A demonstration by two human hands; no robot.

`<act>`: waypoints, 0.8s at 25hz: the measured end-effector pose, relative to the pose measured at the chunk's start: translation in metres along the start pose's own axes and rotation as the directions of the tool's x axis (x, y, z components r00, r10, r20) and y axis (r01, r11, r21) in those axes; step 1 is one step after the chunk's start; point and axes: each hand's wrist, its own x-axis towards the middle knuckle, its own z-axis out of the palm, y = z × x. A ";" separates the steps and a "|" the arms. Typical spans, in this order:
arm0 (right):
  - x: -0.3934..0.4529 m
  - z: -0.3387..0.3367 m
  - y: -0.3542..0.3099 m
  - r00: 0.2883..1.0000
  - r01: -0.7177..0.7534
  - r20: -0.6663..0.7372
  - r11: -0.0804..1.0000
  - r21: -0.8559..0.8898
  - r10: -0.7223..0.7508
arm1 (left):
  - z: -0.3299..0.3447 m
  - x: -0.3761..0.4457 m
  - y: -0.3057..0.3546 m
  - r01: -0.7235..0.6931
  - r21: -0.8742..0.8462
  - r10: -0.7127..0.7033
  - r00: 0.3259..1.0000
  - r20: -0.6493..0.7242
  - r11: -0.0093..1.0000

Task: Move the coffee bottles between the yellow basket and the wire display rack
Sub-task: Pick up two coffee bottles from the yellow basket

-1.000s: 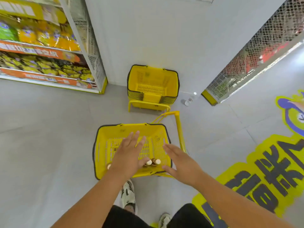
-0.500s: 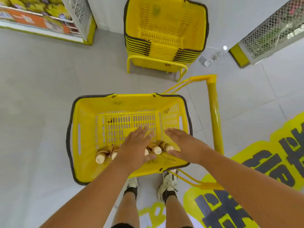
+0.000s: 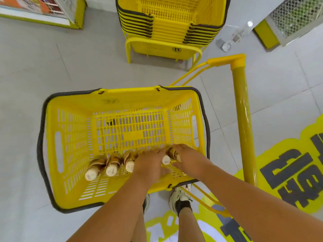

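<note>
Grey tiled floor [image 3: 52,67], yellow floor graphic [image 3: 288,172], stack of yellow baskets [image 3: 167,30], mesh-sided shelf [image 3: 297,14]

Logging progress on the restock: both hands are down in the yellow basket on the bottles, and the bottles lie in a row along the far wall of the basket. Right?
Not quite. The head view shows both hands, left hand and right hand, down in the yellow basket on the coffee bottles, but the row lies along the near wall, closest to the person, not the far wall.

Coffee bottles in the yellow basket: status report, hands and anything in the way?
Left hand and right hand down on the right-most bottles; grip unclear. Three coffee bottles lying untouched along the yellow basket near wall. Nothing in the way.
</note>
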 end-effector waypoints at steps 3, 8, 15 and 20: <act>0.010 0.006 0.002 0.998 -0.069 -0.004 0.997 0.028 0.069 | 0.003 0.011 0.002 0.043 0.007 -0.043 0.999 -0.002 0.999; 0.020 0.021 0.002 0.984 -0.173 -0.022 0.982 0.072 0.175 | 0.008 0.021 -0.002 0.054 -0.010 -0.054 0.998 -0.007 0.998; 0.014 0.013 -0.004 0.957 -0.198 -0.167 0.956 0.217 0.236 | 0.014 0.019 -0.008 0.075 -0.200 -0.104 0.985 -0.140 0.977; -0.018 -0.010 -0.011 0.909 -0.142 -0.319 0.918 0.370 0.269 | -0.009 -0.001 0.001 0.034 -0.438 -0.160 0.954 -0.254 0.898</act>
